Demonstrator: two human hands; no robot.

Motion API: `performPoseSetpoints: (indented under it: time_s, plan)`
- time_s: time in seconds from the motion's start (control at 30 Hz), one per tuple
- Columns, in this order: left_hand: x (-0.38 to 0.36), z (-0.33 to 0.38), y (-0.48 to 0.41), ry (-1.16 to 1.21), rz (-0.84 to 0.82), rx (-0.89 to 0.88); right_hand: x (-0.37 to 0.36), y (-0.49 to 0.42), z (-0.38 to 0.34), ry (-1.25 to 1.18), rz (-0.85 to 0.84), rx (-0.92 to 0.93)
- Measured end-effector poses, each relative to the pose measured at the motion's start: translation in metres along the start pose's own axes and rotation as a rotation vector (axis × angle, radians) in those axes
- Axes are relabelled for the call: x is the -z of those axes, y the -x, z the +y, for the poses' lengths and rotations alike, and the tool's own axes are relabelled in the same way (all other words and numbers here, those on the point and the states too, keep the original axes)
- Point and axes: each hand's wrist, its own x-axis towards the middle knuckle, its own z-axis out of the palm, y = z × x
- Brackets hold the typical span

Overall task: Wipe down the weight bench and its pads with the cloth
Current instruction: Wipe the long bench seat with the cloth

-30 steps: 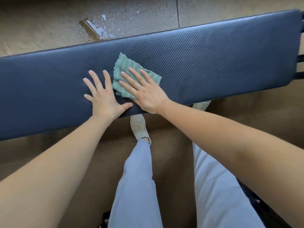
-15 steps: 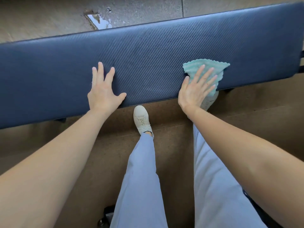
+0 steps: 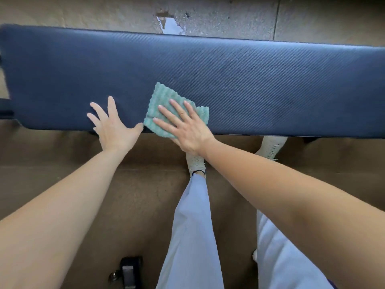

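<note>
Right hand (image 3: 185, 130) half covers cloth (image 3: 166, 97) — pad (image 3: 270, 80) cut off rightward.

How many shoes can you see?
2. One pale shoe sits just below the right hand; the other shoe pokes out from under the bench pad, further right. Both are partly hidden.

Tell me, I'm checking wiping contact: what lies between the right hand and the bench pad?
The green cloth, flat under the right hand on the bench pad; the head view shows it.
</note>
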Motion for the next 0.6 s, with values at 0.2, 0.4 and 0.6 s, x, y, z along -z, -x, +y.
performPoseSetpoints:
  time_s: [0.2, 0.4, 0.6]
  plan:
    - [0.008, -0.002, -0.008, -0.06, -0.067, -0.031, 0.012, 0.011, 0.08, -0.13, 0.108, -0.733]
    - [0.006, -0.002, -0.012, -0.105, -0.058, -0.059, 0.049, -0.046, 0.121, -0.424, 0.243, -1.536]
    - [0.003, -0.006, -0.009, -0.095, -0.021, -0.093, 0.059, -0.119, 0.044, -0.269, 0.14, -0.937]
